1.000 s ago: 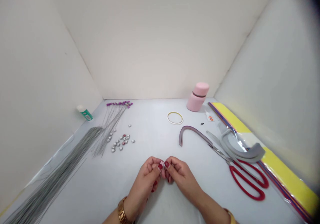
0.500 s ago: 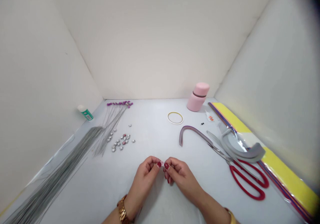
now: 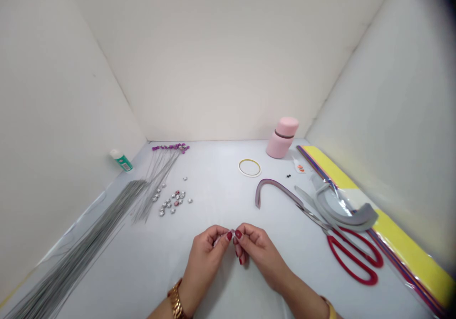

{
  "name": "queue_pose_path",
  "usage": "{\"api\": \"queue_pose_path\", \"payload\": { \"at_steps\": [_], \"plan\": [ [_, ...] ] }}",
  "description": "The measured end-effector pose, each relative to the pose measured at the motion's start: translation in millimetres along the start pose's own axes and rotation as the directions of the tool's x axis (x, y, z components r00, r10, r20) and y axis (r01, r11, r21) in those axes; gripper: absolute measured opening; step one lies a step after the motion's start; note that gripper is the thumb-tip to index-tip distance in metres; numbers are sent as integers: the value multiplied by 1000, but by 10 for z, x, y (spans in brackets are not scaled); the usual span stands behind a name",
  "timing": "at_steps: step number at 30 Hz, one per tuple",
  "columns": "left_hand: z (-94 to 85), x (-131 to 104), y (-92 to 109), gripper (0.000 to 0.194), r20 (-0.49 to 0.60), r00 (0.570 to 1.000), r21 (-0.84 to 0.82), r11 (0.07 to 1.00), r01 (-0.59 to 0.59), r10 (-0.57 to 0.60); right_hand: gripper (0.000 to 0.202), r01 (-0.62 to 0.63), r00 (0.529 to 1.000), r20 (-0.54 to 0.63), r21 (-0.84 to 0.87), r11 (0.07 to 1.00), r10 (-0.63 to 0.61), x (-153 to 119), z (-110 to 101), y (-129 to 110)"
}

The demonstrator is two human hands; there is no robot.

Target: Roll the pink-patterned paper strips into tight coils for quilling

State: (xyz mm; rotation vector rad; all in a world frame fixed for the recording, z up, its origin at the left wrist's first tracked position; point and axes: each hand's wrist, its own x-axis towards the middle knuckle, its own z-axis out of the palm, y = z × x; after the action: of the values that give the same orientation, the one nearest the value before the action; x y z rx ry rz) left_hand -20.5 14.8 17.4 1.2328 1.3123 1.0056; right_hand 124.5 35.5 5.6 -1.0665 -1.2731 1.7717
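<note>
Low in the middle of the head view, my left hand [image 3: 213, 247] and my right hand [image 3: 253, 245] meet, thumb tips almost together. Both pinch a small folded silvery paper strip [image 3: 232, 231] between thumb and fingers. Most of the strip is hidden behind the fingers, and a bit shows by my left index finger. To the left lie several small silver folded paper stars [image 3: 169, 204], two of them reddish. On the right a bent grey paper strip [image 3: 278, 184] reaches to the blades of the red-handled scissors [image 3: 356, 257].
Left: a bundle of grey wires [image 3: 89, 243], purple-tipped wire stems [image 3: 171, 147] and a green-white glue stick [image 3: 122, 160]. Back right: a pink bottle [image 3: 281, 140], a tape ring [image 3: 240, 170] and a small glue tube [image 3: 299, 167]. Right: yellow paper packs [image 3: 409, 247] and curled grey strips [image 3: 359, 221].
My left hand has shifted slightly left and down. The fingertips have turned a little around the paper strip, and more of it shows between the thumbs. Everything else lies as before.
</note>
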Motion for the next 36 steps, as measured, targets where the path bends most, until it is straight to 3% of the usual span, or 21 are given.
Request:
{"api": "queue_pose_path", "payload": {
  "at_steps": [8, 12, 15, 18, 22, 25, 30, 36],
  "plan": [
    [23, -17, 30, 24, -48, 999, 89, 996, -18, 22, 31, -36, 997, 61, -35, 999, 38, -7, 2, -10],
    [26, -7, 26, 24, -9, 999, -53, 997, 48, -48, 29, -24, 997, 73, -108, 994, 32, -11, -6, -17],
    [26, -6, 55, 24, 28, 989, -191, 971, 146, -144, 27, 53, 997, 69, -215, 975, -39, -23, -9, -20],
    [20, 5, 58, 26, 31, 975, -234, 946, 222, -221, 26, 90, 995, 70, -263, 961, -74, -30, -13, -15],
    [-5, 33, -16, 15, 15, 991, -160, 978, 135, -134, 27, 26, 998, 66, -161, 987, -15, -19, -20, -4],
    [-31, 49, -46, 22, 36, 999, -104, 994, 38, -34, 30, 30, 997, 68, -135, 990, -21, -10, -26, 0],
    [-52, 73, 9, 11, 54, 992, -111, 987, 115, -110, 27, 9, 997, 75, -146, 989, 2, -14, -23, 1],
    [-11, 89, -8, 17, -4, 983, -248, 953, 175, -182, 26, 27, 995, 104, -168, 985, -10, -20, -18, -8]
  ]
}}
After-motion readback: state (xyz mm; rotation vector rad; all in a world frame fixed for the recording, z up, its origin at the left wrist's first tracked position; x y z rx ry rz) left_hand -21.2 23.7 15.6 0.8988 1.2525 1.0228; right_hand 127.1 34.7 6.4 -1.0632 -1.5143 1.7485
